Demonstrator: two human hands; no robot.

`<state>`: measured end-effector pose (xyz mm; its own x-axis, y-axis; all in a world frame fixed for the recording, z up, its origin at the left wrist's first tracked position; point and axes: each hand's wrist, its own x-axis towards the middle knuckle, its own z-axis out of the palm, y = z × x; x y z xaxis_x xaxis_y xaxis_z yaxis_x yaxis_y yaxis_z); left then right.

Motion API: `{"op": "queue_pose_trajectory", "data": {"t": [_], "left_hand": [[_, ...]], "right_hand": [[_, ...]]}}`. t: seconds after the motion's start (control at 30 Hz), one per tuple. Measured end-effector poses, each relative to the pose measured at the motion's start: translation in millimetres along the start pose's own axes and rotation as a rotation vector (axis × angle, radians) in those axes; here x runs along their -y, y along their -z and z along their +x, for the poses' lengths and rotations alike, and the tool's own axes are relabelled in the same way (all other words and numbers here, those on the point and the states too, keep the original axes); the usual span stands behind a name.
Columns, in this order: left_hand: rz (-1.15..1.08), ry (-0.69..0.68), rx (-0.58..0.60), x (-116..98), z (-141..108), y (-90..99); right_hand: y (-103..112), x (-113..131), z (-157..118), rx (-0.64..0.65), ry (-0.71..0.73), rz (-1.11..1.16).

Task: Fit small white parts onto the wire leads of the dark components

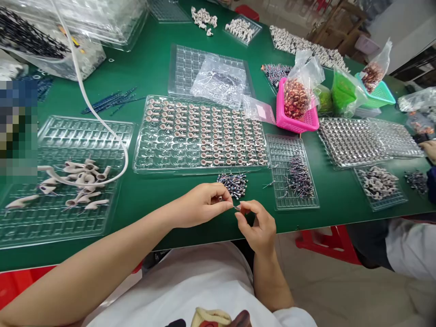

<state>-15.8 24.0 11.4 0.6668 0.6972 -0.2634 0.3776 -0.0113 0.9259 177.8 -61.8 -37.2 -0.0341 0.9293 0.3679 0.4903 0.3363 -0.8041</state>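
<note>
My left hand (pixel 207 205) is closed near the table's front edge, its fingertips pinching a tiny wired part (pixel 236 207). A small white piece (pixel 220 198) shows between its curled fingers. From the other side, the thumb and forefinger of my right hand (pixel 257 223) close on the same wired part. Just beyond the hands lies a pile of small dark wired parts (pixel 234 185). Behind it a clear tray (pixel 166 169) holds rows of white shells, with bare pockets at its lower left. Another clear tray (pixel 277 181) on the right carries more wired parts.
On the left, a tray (pixel 68 225) of white shells lies under a white cable (pixel 80 77). A pink basket (pixel 306 124) with bagged copper-coloured parts stands behind right. Metallic-looking trays (pixel 350 141) lie farther right, near another person's hand (pixel 429 149).
</note>
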Motion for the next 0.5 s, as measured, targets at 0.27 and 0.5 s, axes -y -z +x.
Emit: {"op": "queue_pose_trajectory", "data": {"t": [0.27,0.5], "left_hand": [[-0.156,0.102,-0.002,1,2,-5.5],[-0.432,0.245,0.039,2,1,-13.1]], "right_hand": [[-2,2,2,-0.049,0.029,-0.067],[-1,3,0,-0.059,-0.062,-0.039]]}}
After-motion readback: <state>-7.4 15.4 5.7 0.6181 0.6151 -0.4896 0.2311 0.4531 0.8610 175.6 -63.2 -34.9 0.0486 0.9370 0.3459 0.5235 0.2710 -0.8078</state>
